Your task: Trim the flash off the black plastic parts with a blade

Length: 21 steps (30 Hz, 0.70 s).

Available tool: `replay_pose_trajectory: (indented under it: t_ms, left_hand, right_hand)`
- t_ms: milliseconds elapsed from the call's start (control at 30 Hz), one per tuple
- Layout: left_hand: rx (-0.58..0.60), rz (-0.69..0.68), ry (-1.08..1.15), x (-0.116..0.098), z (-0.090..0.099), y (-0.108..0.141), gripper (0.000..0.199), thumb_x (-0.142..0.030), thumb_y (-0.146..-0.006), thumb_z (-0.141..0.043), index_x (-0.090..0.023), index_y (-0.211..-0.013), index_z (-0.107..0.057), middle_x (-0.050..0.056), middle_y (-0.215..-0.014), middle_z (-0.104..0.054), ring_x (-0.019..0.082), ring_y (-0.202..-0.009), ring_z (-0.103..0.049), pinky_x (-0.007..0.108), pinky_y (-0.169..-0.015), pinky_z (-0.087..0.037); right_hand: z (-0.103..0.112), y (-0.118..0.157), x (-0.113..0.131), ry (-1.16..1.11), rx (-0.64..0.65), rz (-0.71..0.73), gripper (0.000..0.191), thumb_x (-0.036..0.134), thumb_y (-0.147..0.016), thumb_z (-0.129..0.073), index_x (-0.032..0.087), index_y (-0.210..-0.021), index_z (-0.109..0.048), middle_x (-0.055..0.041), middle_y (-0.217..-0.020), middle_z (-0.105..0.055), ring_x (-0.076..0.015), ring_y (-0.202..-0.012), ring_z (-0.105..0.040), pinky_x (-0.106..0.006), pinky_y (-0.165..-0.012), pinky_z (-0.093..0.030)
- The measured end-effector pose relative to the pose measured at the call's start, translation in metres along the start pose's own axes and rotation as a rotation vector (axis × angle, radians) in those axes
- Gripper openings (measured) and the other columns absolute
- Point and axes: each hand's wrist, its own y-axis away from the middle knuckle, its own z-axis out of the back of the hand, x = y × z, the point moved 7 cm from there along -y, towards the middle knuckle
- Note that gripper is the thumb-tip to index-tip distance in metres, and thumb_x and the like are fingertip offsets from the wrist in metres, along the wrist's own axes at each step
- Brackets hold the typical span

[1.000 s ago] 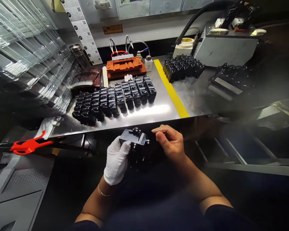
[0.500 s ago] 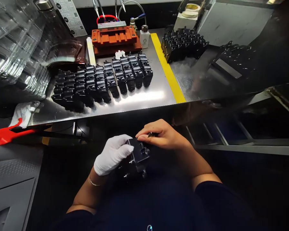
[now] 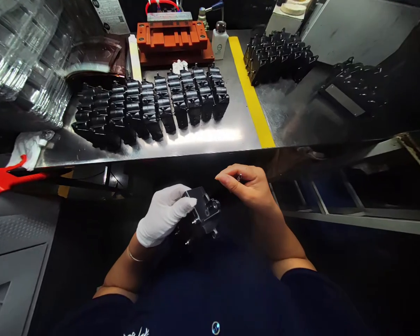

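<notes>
My left hand (image 3: 164, 214), in a white glove, grips a black box-shaped part (image 3: 200, 205) with its thumb on the top face. Small knobs and posts stick out of the part's right and lower sides. My bare right hand (image 3: 248, 184) is above and to the right of the part, apart from it. Thumb and forefinger are pressed together, and a small shiny piece (image 3: 240, 177) shows among the curled fingers; its kind is unclear. Beyond my hands, rows of similar black parts (image 3: 164, 102) stand on the metal bench (image 3: 189, 149).
An orange-brown fixture (image 3: 175, 39) and a white bottle (image 3: 220, 41) stand at the back. Right of a yellow strip (image 3: 250, 91) are more black parts (image 3: 280, 53). Clear plastic trays (image 3: 28, 56) are stacked at left, near a red-handled tool (image 3: 7, 179) by the bench edge.
My right hand has lifted off the black part and moved up and right. The left hand still holds the part. The view has shifted slightly.
</notes>
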Motion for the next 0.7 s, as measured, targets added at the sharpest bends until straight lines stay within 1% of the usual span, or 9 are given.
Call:
replay_pose_trajectory:
  t_ms: [67, 200, 333, 400, 467, 533, 600, 633, 700]
  left_hand:
    - [-0.046, 0.005, -0.015, 0.002, 0.002, -0.002, 0.039, -0.053, -0.071, -0.073, -0.015, -0.07, -0.069, 0.0, -0.062, -0.062, 0.01, -0.055, -0.052, 0.02, -0.052, -0.043]
    - [-0.121, 0.006, -0.052, 0.008, 0.005, -0.006, 0.042, -0.056, -0.071, -0.071, -0.014, -0.07, -0.068, 0.0, -0.062, -0.06, 0.011, -0.055, -0.05, 0.02, -0.051, -0.042]
    - [-0.367, -0.054, -0.101, 0.011, 0.018, -0.011, 0.04, -0.054, -0.075, -0.069, -0.015, -0.07, -0.066, -0.001, -0.064, -0.061, 0.011, -0.059, -0.052, 0.02, -0.055, -0.043]
    - [-0.462, -0.084, -0.079, 0.011, 0.023, -0.014, 0.038, -0.053, -0.077, -0.067, -0.015, -0.072, -0.066, -0.001, -0.065, -0.062, 0.011, -0.061, -0.053, 0.02, -0.058, -0.045]
    - [-0.538, -0.121, -0.033, 0.01, 0.024, -0.017, 0.036, -0.051, -0.08, -0.065, -0.016, -0.075, -0.066, -0.001, -0.068, -0.064, 0.012, -0.063, -0.057, 0.021, -0.06, -0.047]
    - [-0.617, -0.199, -0.002, 0.006, 0.023, -0.017, 0.033, -0.05, -0.082, -0.063, -0.017, -0.077, -0.067, 0.0, -0.071, -0.067, 0.013, -0.065, -0.06, 0.023, -0.063, -0.05]
    - [-0.616, -0.306, 0.002, 0.003, 0.016, -0.016, 0.029, -0.047, -0.082, -0.065, -0.018, -0.081, -0.068, 0.001, -0.076, -0.07, 0.015, -0.07, -0.064, 0.025, -0.068, -0.053]
    - [-0.571, -0.356, -0.002, 0.001, 0.01, -0.016, 0.026, -0.044, -0.081, -0.067, -0.018, -0.082, -0.069, 0.002, -0.078, -0.071, 0.016, -0.071, -0.066, 0.027, -0.07, -0.054]
    - [-0.435, -0.422, -0.013, 0.001, -0.005, -0.017, 0.021, -0.038, -0.079, -0.071, -0.019, -0.085, -0.071, 0.003, -0.08, -0.072, 0.017, -0.073, -0.067, 0.028, -0.072, -0.055]
  right_hand:
    - [0.001, 0.004, 0.007, -0.063, 0.022, 0.049, 0.021, 0.036, -0.085, -0.065, 0.017, -0.081, -0.072, -0.0009, -0.07, -0.067, -0.0105, -0.059, -0.057, -0.022, -0.055, -0.044]
    - [-0.013, 0.007, 0.014, -0.149, 0.122, 0.154, 0.02, 0.036, -0.085, -0.067, 0.019, -0.093, -0.073, 0.0006, -0.065, -0.063, -0.0097, -0.055, -0.054, -0.022, -0.052, -0.043]
    - [-0.014, 0.009, -0.002, -0.039, -0.1, 0.169, 0.015, 0.026, -0.089, -0.062, 0.019, -0.08, -0.072, -0.0013, -0.069, -0.065, -0.0115, -0.063, -0.058, -0.024, -0.059, -0.046]
    - [-0.018, 0.014, -0.015, -0.034, -0.129, 0.13, 0.015, 0.03, -0.089, -0.061, 0.019, -0.087, -0.071, -0.0028, -0.076, -0.068, -0.0119, -0.065, -0.06, -0.024, -0.058, -0.048]
    - [-0.028, 0.022, -0.031, -0.045, -0.063, 0.053, 0.028, 0.041, -0.087, -0.064, 0.02, -0.104, -0.069, -0.005, -0.09, -0.07, -0.0118, -0.064, -0.06, -0.023, -0.055, -0.049]
    - [-0.036, 0.031, -0.047, -0.024, -0.007, -0.022, 0.05, 0.051, -0.078, -0.07, 0.021, -0.118, -0.064, -0.0079, -0.104, -0.07, -0.0151, -0.072, -0.064, -0.026, -0.061, -0.053]
    - [-0.037, 0.039, -0.061, 0.015, -0.018, -0.074, 0.059, 0.052, -0.074, -0.073, 0.021, -0.122, -0.061, -0.0096, -0.11, -0.069, -0.0209, -0.087, -0.066, -0.032, -0.075, -0.056]
    - [-0.035, 0.042, -0.067, 0.027, -0.04, -0.097, 0.056, 0.051, -0.074, -0.073, 0.02, -0.12, -0.063, -0.0094, -0.108, -0.069, -0.0224, -0.091, -0.066, -0.034, -0.079, -0.055]
    - [-0.03, 0.044, -0.077, 0.013, -0.087, -0.139, 0.045, 0.05, -0.077, -0.071, 0.02, -0.111, -0.067, -0.0073, -0.096, -0.07, -0.0214, -0.084, -0.066, -0.034, -0.077, -0.055]
